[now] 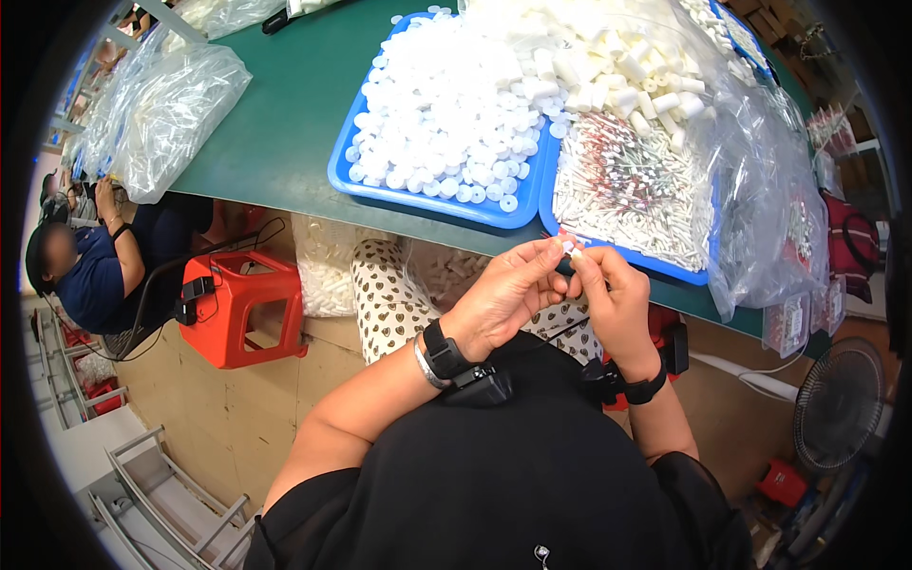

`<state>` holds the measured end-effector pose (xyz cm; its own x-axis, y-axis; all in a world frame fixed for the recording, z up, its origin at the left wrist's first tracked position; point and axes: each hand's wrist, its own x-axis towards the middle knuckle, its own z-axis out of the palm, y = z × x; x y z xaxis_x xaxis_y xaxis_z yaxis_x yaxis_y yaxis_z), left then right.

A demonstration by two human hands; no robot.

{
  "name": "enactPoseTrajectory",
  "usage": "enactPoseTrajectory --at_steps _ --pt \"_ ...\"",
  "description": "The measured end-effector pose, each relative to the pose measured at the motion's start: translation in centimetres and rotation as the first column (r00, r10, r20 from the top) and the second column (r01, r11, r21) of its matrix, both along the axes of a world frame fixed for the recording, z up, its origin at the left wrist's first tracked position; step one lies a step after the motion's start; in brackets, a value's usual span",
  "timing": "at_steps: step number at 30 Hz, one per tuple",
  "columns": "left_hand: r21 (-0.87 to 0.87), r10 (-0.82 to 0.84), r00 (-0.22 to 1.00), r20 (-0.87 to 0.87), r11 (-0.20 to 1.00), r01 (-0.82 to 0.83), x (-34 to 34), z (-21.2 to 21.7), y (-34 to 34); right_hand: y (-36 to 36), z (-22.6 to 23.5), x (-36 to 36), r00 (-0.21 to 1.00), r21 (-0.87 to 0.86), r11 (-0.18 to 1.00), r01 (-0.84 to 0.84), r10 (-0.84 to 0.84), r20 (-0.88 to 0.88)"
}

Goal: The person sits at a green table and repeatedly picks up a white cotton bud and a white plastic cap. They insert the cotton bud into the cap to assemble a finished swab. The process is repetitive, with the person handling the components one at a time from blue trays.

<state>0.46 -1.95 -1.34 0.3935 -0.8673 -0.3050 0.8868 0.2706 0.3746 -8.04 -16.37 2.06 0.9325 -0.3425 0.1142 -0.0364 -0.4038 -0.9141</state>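
**Both hands pinched on one small part at the tabletop edge**

While both hands meet just below the near edge of the green tabletop (285, 114), the left hand (503, 294) and right hand (613, 299) each have fingertips closed on the same small white part (570, 249). Something dark shows between the fingers right under it; too small to tell what. Grip state: both pinched shut on the part, fingertips touching each other.

Part sits in the air, just in front of the right blue tray (655, 266), which holds thin white pieces with red bits. Left blue tray (427, 204) touches it on the side, heaped with round white caps (446, 104). Pile of white tubes (608, 66) behind, across both trays. Clear plastic bag (760, 190) hangs over the right tray's far side.

Black wrist straps on both arms. Red stool (237, 304) under the tabletop at left, another person (90, 271) seated beyond it. Clear bags (171, 114) on the left end of the tabletop. Fan (836, 404) lower right.
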Motion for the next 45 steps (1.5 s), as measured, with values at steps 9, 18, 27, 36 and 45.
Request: enactPoseTrajectory --at_steps 9,18,27,36,45 --pt "-0.024 -0.011 1.0 -0.021 1.0 0.01 -0.4 -1.1 0.2 0.5 -1.0 0.3 0.999 0.052 0.998 0.024 -0.022 -0.037" --pt "0.178 0.17 0.982 0.077 0.967 -0.181 0.5 1.2 0.7 -2.8 0.0 3.3 0.997 -0.53 0.848 0.032 0.012 0.079" --pt "0.181 0.165 0.98 0.11 0.966 -0.183 0.5 0.4 1.0 -4.6 -0.6 5.0 0.974 -0.826 0.545 -0.141 0.227 -0.016" --pt "0.146 0.243 0.965 0.099 0.956 -0.255 0.5 0.5 0.5 -5.0 -1.1 5.1 0.966 -0.812 0.571 -0.119 0.254 0.037" --pt "0.126 0.291 0.95 0.109 0.944 -0.304 0.9 0.3 0.7 -4.9 -0.5 5.5 0.965 -0.783 0.607 -0.136 0.261 0.035"
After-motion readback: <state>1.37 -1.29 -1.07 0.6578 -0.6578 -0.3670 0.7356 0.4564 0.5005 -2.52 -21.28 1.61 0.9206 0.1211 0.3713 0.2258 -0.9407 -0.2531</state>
